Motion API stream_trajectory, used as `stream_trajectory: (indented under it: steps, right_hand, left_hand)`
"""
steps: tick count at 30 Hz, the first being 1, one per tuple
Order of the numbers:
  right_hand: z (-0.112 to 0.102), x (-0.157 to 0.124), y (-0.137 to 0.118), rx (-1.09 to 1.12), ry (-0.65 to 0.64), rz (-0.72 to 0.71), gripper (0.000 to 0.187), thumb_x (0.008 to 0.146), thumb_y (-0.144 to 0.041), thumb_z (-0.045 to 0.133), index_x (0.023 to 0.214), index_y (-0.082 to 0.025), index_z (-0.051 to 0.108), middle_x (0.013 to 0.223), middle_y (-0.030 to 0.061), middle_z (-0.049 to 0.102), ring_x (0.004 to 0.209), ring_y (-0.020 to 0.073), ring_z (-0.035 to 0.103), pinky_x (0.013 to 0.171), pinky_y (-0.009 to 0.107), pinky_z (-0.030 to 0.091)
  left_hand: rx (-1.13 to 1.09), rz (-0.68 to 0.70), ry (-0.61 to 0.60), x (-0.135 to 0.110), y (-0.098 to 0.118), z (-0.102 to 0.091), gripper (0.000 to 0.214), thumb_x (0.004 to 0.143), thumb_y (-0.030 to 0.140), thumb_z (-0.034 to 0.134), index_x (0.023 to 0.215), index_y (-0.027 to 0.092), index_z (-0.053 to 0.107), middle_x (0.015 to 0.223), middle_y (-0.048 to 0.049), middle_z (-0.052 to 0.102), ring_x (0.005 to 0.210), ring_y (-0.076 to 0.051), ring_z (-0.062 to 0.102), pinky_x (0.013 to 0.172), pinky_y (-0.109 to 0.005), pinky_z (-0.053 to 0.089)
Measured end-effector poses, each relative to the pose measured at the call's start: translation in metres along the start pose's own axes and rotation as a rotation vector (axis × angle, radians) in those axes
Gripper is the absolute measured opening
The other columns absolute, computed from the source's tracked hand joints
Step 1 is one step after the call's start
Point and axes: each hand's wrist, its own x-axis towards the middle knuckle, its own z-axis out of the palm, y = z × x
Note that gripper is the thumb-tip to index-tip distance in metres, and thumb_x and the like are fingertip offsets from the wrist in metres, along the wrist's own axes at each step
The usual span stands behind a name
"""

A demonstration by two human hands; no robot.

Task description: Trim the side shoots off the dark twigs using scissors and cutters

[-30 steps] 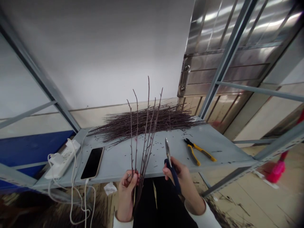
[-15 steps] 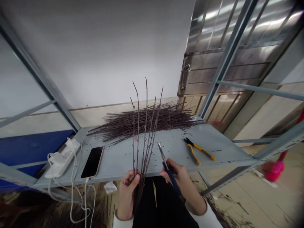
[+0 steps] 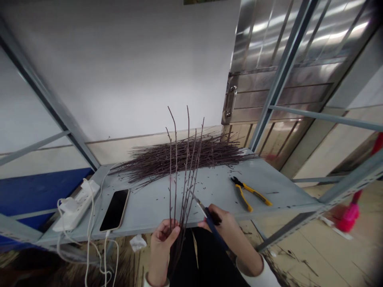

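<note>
From my remote station I read the following state. The left hand is closed around the lower stems of a bundle of thin bare twigs. The bundle stands nearly upright, angled slightly, with at least 4 tips above the shelf line and its butt ends hanging below the hand. The right hand is closed on the blue handle of a pair of pruning shears. The steel blades point left, and their tip sits at the bundle. I cannot tell whether the blades are open or whether they touch a stem.

Behind the bundle, a loose pile of cut twigs lies across the back of a grey metal shelf, with small twig bits scattered over it. To the right of the hands lie yellow-handled pliers. To the left lie a smartphone and a white power strip with a white cable. A crumpled tissue lies on the floor below the shelf edge.
</note>
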Motion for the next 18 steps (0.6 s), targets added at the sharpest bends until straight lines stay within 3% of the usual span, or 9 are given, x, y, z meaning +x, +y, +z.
stream_trajectory:
  steps: [5,11,14,18]
  right_hand:
    - [-0.023,0.009,0.001,-0.004,0.179,-0.023,0.042,0.071,-0.061,0.058,0.067,-0.022,0.042,0.056,-0.0029,0.051,0.051,0.0131,0.045,0.049,0.023,0.038]
    - [-0.070,0.022,-0.001,-0.230,0.364,-0.014,0.048,0.062,-0.070,0.057,0.065,-0.024,0.043,0.055,-0.0005,0.054,0.050,0.0171,0.050,0.049,0.027,0.041]
    - [-0.084,0.024,0.001,-0.323,0.404,-0.032,0.047,0.063,-0.070,0.056,0.067,-0.025,0.042,0.055,-0.0007,0.054,0.049,0.0180,0.052,0.048,0.028,0.041]
    - [-0.082,0.018,0.003,-0.436,0.382,-0.140,0.044,0.071,-0.067,0.054,0.076,-0.025,0.043,0.063,0.0020,0.058,0.055,0.0205,0.058,0.051,0.029,0.045]
  left_hand:
    - [0.090,0.091,0.025,-0.002,-0.003,-0.003,0.025,0.060,0.034,0.082,0.072,0.016,0.069,0.069,-0.0010,0.069,0.066,-0.013,0.061,0.067,-0.019,0.050]
    - [0.235,0.195,0.098,-0.002,-0.002,-0.008,0.026,0.063,0.037,0.079,0.076,0.016,0.069,0.074,-0.0034,0.071,0.071,-0.016,0.063,0.069,-0.021,0.052]
    - [0.248,0.224,0.118,-0.001,-0.003,-0.009,0.028,0.062,0.039,0.079,0.075,0.016,0.069,0.072,-0.0038,0.070,0.069,-0.016,0.063,0.067,-0.022,0.052]
    - [0.227,0.253,0.135,0.000,-0.005,-0.003,0.032,0.057,0.042,0.081,0.070,0.016,0.068,0.068,-0.0034,0.069,0.065,-0.016,0.061,0.063,-0.021,0.051]
